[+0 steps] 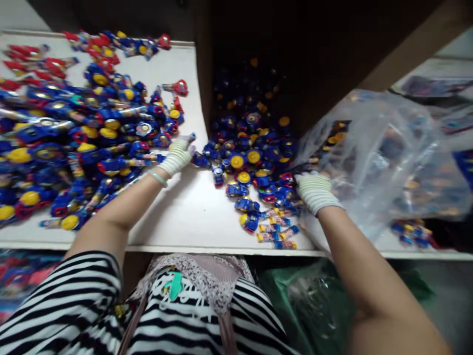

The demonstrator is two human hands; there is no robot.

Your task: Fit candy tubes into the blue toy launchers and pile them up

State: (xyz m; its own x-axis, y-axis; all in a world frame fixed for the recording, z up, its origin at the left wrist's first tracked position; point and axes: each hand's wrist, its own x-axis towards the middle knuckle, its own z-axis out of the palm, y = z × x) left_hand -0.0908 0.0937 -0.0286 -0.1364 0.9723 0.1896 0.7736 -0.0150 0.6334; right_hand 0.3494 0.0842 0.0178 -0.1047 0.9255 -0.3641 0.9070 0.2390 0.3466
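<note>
Blue-and-yellow toys (253, 157) lie jumbled on the white tabletop (192, 212).

No text, brand, number or sign readable. Small blue-and-yellow printed tubes (269, 236) at the bench (177, 217) front: markings too small and blurred. Striped shirt (192, 325): pale looping design, no letters made out.

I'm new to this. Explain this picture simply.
There is no robot: a camera on a person's head looks forward and down. On the white surface lie many small blue pieces, with red ones at upper left and little tubes near the front edge. The gloved left hand seems to have something small at its fingertips. The gloved right hand is by the middle heap, beside a clear plastic bag; its hold is unclear.
</note>
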